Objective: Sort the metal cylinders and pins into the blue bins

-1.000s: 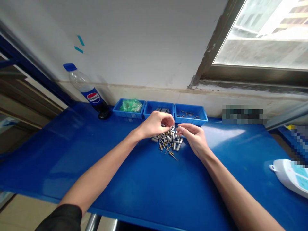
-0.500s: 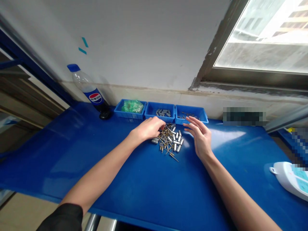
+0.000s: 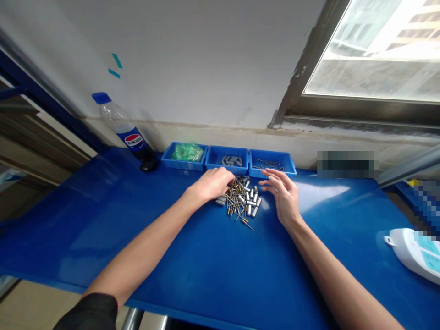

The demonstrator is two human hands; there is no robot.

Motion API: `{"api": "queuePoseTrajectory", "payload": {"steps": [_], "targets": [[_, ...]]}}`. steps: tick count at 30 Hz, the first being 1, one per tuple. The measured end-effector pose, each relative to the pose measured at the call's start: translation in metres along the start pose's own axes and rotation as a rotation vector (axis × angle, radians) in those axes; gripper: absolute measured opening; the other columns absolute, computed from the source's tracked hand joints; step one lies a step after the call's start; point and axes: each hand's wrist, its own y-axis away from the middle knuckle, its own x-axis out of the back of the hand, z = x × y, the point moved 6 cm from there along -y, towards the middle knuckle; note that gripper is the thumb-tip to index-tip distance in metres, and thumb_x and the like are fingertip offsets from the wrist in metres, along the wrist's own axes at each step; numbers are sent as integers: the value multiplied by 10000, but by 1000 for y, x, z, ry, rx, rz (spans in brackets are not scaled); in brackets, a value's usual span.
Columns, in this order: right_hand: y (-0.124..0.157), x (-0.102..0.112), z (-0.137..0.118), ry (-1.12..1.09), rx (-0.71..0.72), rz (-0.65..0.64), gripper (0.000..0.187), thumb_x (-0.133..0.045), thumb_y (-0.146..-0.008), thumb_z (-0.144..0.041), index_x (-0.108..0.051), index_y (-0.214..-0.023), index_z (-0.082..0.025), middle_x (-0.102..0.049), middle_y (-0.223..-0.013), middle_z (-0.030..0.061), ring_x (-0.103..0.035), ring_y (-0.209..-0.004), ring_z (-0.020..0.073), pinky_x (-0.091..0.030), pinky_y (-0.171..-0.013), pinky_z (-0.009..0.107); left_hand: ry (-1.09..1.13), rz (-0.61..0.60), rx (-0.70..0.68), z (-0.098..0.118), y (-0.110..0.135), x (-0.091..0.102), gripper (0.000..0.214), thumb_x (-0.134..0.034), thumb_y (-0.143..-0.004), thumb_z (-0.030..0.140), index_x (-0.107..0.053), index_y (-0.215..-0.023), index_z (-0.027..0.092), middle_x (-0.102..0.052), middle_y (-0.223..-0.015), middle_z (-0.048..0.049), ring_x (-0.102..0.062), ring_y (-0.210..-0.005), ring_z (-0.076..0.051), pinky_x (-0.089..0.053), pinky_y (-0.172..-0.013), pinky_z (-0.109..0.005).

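A loose pile of small grey metal cylinders and thin brass pins [image 3: 242,200] lies on the blue table [image 3: 206,270]. My left hand [image 3: 210,184] rests at the pile's left edge, its fingers curled down onto the pieces; what they pinch is hidden. My right hand [image 3: 284,195] hovers just right of the pile with fingers spread and nothing in it. Behind the pile stand three small blue bins: the left bin [image 3: 166,160] holds green parts, the middle bin [image 3: 210,162] grey cylinders, the right bin [image 3: 291,168] brass pins.
A cola bottle [image 3: 129,136] with a blue cap leans against the wall at the back left. A white device [image 3: 410,251] lies near the table's right edge. The wall and a window sill [image 3: 360,114] close off the back.
My hands came down from a joined pinch above the pile. The left one settled on the pile's left edge; the right one opened and moved off to the right.
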Motion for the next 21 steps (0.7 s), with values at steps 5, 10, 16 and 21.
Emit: {"api": "queuePoseTrajectory", "payload": {"steps": [5, 10, 16, 21], "targets": [[1, 0, -1, -5, -5, -2, 285, -727, -890, -379, -752, -1132, -229, -768, -1192, 100, -723, -812, 193, -569, -738, 358, 2, -10, -32, -1, 1, -2, 145, -635, -882, 101, -758, -912, 171, -768, -973, -121, -723, -902, -255, -471, -708, -316], [1, -1, -1, 2, 4, -11, 271, -709, -907, -378, -751, -1128, -227, -767, -1181, 101, -714, -807, 188, -562, -735, 354, 24, 28, -45, -2, 8, 12, 103, -632, -899, 121, -724, -911, 166, -751, -957, -107, -695, -854, -223, -414, -664, -298], [1, -1, 0, -7, 10, -31, 271, -721, -912, -384, -751, -1127, -221, -780, -1156, 101, -710, -794, 187, -555, -725, 350, 309, 89, -180, 13, 8, 27, 98, -628, -895, 101, -708, -902, 158, -744, -844, -37, -667, -753, -151, -447, -691, -263], [4, -9, -1, 35, 2, -123, 292, -773, -884, -421, -774, -1103, -228, -808, -988, 67, -724, -807, 193, -566, -757, 345, 499, 197, -224, 27, 4, 32, 92, -687, -852, 67, -689, -893, 150, -747, -836, -20, -691, -765, -135, -486, -708, -240]]}}
